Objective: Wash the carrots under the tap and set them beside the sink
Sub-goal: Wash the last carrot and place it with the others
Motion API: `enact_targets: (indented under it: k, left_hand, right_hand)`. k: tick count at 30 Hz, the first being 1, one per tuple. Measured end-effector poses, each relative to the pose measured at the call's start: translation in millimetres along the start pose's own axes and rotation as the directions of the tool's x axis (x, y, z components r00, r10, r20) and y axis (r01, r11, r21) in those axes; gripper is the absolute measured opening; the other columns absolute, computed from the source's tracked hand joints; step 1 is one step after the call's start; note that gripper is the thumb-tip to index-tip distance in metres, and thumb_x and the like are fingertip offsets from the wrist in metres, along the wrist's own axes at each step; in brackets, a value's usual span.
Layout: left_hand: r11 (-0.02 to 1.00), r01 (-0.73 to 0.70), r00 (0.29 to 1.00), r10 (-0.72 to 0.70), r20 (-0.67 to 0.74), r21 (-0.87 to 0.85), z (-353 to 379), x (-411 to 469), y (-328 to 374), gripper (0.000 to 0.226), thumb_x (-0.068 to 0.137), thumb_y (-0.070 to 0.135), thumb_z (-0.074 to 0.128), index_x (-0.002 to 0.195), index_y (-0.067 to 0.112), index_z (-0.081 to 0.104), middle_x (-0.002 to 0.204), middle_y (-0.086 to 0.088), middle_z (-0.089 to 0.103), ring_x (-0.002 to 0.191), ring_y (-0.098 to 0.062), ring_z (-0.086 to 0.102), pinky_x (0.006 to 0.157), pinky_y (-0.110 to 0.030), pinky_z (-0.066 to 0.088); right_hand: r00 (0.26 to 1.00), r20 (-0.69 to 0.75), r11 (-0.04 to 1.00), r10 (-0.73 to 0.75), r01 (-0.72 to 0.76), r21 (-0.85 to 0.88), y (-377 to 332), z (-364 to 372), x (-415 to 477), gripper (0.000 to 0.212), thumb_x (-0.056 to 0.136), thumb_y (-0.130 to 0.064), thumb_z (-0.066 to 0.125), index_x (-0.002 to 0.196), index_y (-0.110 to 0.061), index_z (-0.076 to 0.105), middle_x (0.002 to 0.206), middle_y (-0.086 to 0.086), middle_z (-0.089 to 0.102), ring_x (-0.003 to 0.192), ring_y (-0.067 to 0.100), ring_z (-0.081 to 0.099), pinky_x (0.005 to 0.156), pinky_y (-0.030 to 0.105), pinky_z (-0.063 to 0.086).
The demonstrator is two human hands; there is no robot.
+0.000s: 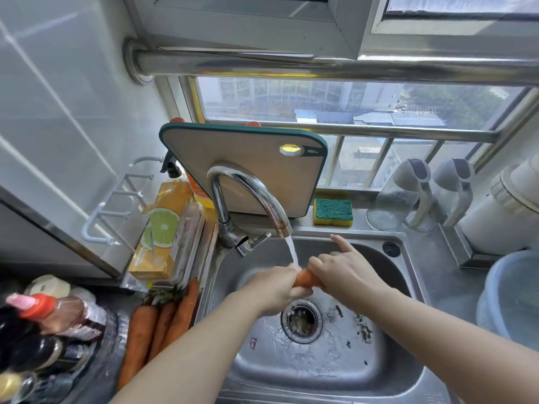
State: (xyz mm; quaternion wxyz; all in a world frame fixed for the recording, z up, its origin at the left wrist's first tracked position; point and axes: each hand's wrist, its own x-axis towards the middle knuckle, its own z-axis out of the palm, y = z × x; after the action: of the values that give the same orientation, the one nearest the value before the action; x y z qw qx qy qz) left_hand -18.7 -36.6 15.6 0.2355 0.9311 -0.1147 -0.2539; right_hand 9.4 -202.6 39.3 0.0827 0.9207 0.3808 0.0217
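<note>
While water ran from the curved tap [250, 188], the steel sink [388, 374] took up the lower middle of the view, its floor wet and speckled with dark bits. Behind it a cutting board [250, 170] with a green edge leaned upright against the window bars. At the far right stood a pale blue basket [513, 298], cut off by the frame. On the counter just left of the sink lay a bunch of unwashed carrots [154, 330], side by side, tops pointing away towards a juice carton [163, 231].

Both hands met over the basin, above the drain strainer [302, 320]. The left hand [274, 290] was curled round one end of a carrot [306, 279]; the right hand [347, 272] gripped the other end with most fingers wrapped on it — only the forefinger stuck out straight. The carrot was held level between them, and the stream [292, 252] fell onto it right by the left hand. A yellow-and-green sponge [333, 212] sat on the ledge behind the sink, beside the board.
</note>
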Motion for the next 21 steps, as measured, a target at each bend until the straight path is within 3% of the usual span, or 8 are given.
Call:
enact_targets:
  k: [2,5,7,9,13,15,17,21]
  left_hand:
    - [0.979,-0.025,0.993,0.048,0.110,-0.202,-4,-2,-1,0.032,0.092,0.048,0.047,0.106,0.021,0.057,0.093,0.000,0.063,0.087,-0.020,0.058,0.082,-0.034,0.048]
    - [0.947,0.036,0.989,0.012,0.147,-0.319,-9,-10,-4,0.025,0.095,0.046,0.046,0.084,0.024,0.052,0.073,0.004,0.051,0.072,-0.016,0.049,0.070,-0.032,0.039]
    - [0.973,0.053,0.998,-0.047,0.034,-0.225,-7,-15,-9,0.020,0.094,0.048,0.047,0.087,0.029,0.048,0.083,0.006,0.056,0.081,-0.016,0.052,0.077,-0.034,0.038]
    - [0.997,0.063,0.992,-0.067,-0.111,-0.042,-5,-19,-15,0.022,0.093,0.050,0.045,0.104,0.032,0.051,0.106,0.010,0.060,0.103,-0.015,0.054,0.100,-0.039,0.031]
    - [0.994,0.081,0.961,-0.060,-0.268,0.068,-1,-30,-19,0.036,0.095,0.045,0.044,0.129,0.034,0.043,0.132,0.014,0.051,0.124,-0.011,0.045,0.118,-0.043,0.009]
    - [0.998,0.056,0.948,-0.054,-0.315,-0.004,0,-34,-21,0.039,0.095,0.038,0.047,0.133,0.031,0.042,0.133,0.012,0.052,0.123,-0.012,0.046,0.114,-0.036,0.020]
    - [0.994,0.019,0.926,-0.058,-0.372,-0.107,1,-36,-21,0.039,0.093,0.033,0.054,0.131,0.030,0.046,0.127,0.010,0.057,0.116,-0.013,0.050,0.100,-0.028,0.036]
    - [0.980,0.021,0.899,-0.105,-0.425,-0.198,3,-32,-11,0.035,0.085,0.039,0.063,0.119,0.034,0.054,0.112,0.009,0.065,0.102,-0.015,0.059,0.088,-0.032,0.046]
  right_hand:
    - [0.996,-0.092,1.000,-0.018,0.016,-0.022,2,3,-5,0.026,0.059,-0.019,0.078,0.066,-0.022,0.054,0.052,-0.005,0.051,0.047,0.016,0.054,0.103,0.044,0.043]
    - [0.996,-0.032,0.995,-0.078,0.080,0.061,0,0,-10,0.028,0.076,-0.045,0.068,0.091,-0.022,0.062,0.078,-0.005,0.058,0.072,0.018,0.059,0.103,0.044,0.040]
    - [0.996,0.072,0.973,-0.058,0.040,0.226,0,-6,-9,0.039,0.089,-0.050,0.051,0.118,-0.024,0.055,0.105,-0.003,0.056,0.097,0.018,0.055,0.101,0.034,0.039]
    - [0.989,0.147,0.889,0.012,-0.078,0.451,-1,-13,-5,0.040,0.091,-0.047,0.053,0.127,-0.029,0.050,0.115,-0.005,0.053,0.104,0.017,0.052,0.090,0.026,0.038]
    - [0.979,0.115,0.675,0.171,-0.201,0.710,-11,-16,7,0.024,0.076,-0.035,0.075,0.099,-0.030,0.067,0.079,-0.015,0.058,0.074,0.005,0.054,0.069,0.023,0.040]
    - [0.962,0.112,0.579,0.250,-0.241,0.779,-19,-16,10,0.021,0.071,-0.030,0.080,0.089,-0.026,0.070,0.068,-0.015,0.059,0.065,0.003,0.052,0.064,0.022,0.042]
    - [0.944,0.133,0.511,0.303,-0.279,0.813,-23,-16,11,0.024,0.069,-0.026,0.082,0.090,-0.023,0.071,0.073,-0.012,0.064,0.069,0.002,0.056,0.066,0.016,0.044]
    - [0.925,0.195,0.424,0.325,-0.327,0.845,-12,-17,3,0.028,0.069,-0.023,0.082,0.093,-0.032,0.069,0.082,-0.017,0.066,0.077,-0.005,0.058,0.067,0.006,0.040]
